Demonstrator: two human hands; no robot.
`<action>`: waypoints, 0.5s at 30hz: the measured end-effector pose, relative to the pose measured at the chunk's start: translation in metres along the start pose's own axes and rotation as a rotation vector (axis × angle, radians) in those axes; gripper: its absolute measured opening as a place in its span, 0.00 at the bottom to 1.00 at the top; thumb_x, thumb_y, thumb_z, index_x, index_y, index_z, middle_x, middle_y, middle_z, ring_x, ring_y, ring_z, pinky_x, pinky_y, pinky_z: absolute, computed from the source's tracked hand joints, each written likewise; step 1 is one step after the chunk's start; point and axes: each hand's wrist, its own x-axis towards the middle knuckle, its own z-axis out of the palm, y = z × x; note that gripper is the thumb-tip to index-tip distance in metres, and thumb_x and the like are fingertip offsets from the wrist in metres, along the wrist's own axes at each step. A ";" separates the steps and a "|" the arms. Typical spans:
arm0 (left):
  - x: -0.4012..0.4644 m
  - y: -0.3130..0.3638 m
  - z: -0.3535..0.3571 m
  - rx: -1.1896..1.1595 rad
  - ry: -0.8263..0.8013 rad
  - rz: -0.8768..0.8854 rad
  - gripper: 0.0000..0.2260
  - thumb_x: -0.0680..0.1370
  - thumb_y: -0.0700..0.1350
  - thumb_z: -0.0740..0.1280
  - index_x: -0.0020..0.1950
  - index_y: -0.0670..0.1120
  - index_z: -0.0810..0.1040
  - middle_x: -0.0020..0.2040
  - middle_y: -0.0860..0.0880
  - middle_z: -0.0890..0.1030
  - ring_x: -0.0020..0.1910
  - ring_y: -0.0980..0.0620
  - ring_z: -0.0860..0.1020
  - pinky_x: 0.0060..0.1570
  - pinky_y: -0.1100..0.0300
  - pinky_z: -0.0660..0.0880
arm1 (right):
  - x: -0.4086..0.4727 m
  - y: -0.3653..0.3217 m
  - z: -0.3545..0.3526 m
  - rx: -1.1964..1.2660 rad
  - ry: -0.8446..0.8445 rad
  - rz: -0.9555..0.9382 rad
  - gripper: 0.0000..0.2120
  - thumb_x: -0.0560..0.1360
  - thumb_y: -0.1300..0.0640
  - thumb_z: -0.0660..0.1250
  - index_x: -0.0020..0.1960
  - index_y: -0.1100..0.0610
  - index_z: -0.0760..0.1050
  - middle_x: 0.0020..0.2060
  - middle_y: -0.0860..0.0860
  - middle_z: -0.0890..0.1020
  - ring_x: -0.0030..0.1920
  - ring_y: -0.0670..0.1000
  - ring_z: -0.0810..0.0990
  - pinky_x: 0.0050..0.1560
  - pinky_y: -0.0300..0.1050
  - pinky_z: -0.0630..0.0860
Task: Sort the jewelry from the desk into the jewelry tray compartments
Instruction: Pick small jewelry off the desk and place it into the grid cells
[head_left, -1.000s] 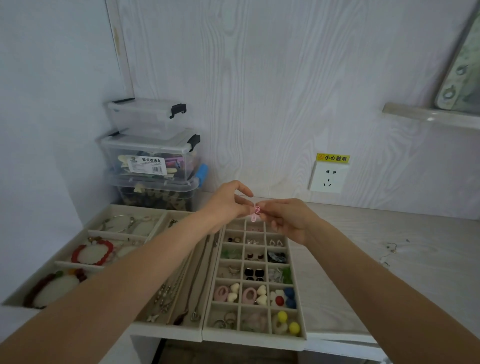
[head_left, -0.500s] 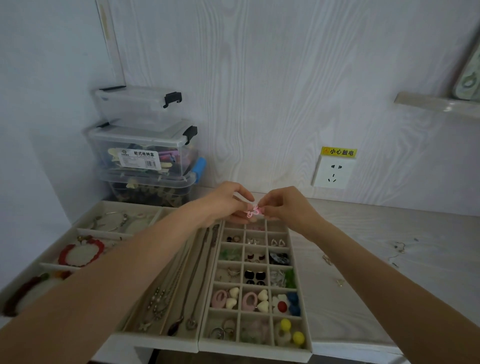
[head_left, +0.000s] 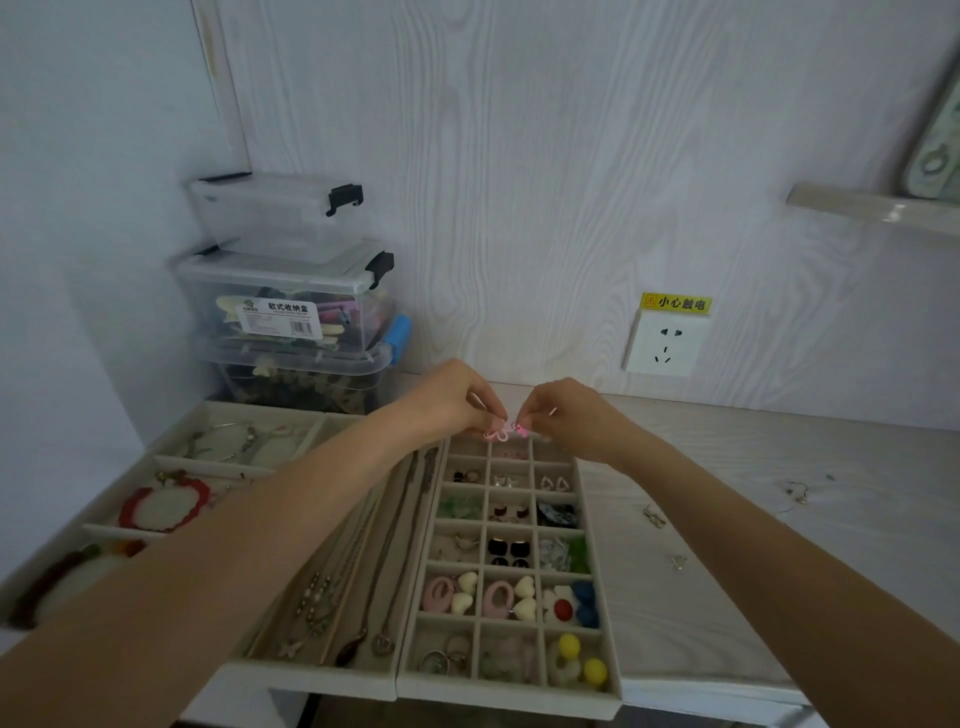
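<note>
Both hands meet over the far end of the gridded jewelry tray (head_left: 607, 597). My left hand (head_left: 457, 402) pinches a small pink flower-shaped earring (head_left: 495, 434), and my right hand (head_left: 566, 413) pinches a second pink piece (head_left: 521, 429) right beside it. The two pieces hang just above the tray's far middle compartments. Most compartments hold earrings, rings and beads. Loose small jewelry pieces (head_left: 654, 517) lie on the desk (head_left: 779, 519) to the right of the tray.
A necklace tray (head_left: 332, 597) and a bracelet tray (head_left: 171, 499) sit left of the grid tray. Stacked clear storage boxes (head_left: 291, 296) stand at the back left corner. A wall socket (head_left: 667, 343) and a shelf (head_left: 872, 208) are on the right.
Both hands have dropped slightly toward the tray's far end, and the pink pieces now hang as two side by side between my fingertips. My view has shifted a little.
</note>
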 end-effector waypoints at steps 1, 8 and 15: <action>0.000 0.001 0.001 -0.011 0.008 -0.003 0.03 0.72 0.38 0.72 0.44 0.43 0.82 0.41 0.44 0.83 0.40 0.52 0.81 0.45 0.61 0.79 | 0.001 0.001 -0.001 0.059 -0.024 0.040 0.09 0.77 0.62 0.63 0.52 0.64 0.79 0.44 0.52 0.81 0.37 0.45 0.75 0.41 0.37 0.70; 0.004 0.001 0.012 0.222 0.112 0.048 0.03 0.72 0.39 0.72 0.43 0.45 0.81 0.41 0.49 0.81 0.39 0.56 0.79 0.47 0.59 0.78 | 0.021 -0.001 0.005 -0.039 -0.047 0.173 0.10 0.75 0.62 0.66 0.53 0.66 0.80 0.51 0.57 0.83 0.48 0.52 0.81 0.51 0.45 0.77; 0.011 -0.002 0.023 0.361 0.077 -0.009 0.03 0.73 0.43 0.71 0.46 0.48 0.82 0.47 0.50 0.82 0.47 0.53 0.79 0.53 0.53 0.77 | 0.025 -0.003 0.016 -0.238 -0.044 0.216 0.10 0.73 0.59 0.69 0.54 0.61 0.78 0.49 0.55 0.82 0.48 0.53 0.80 0.53 0.49 0.78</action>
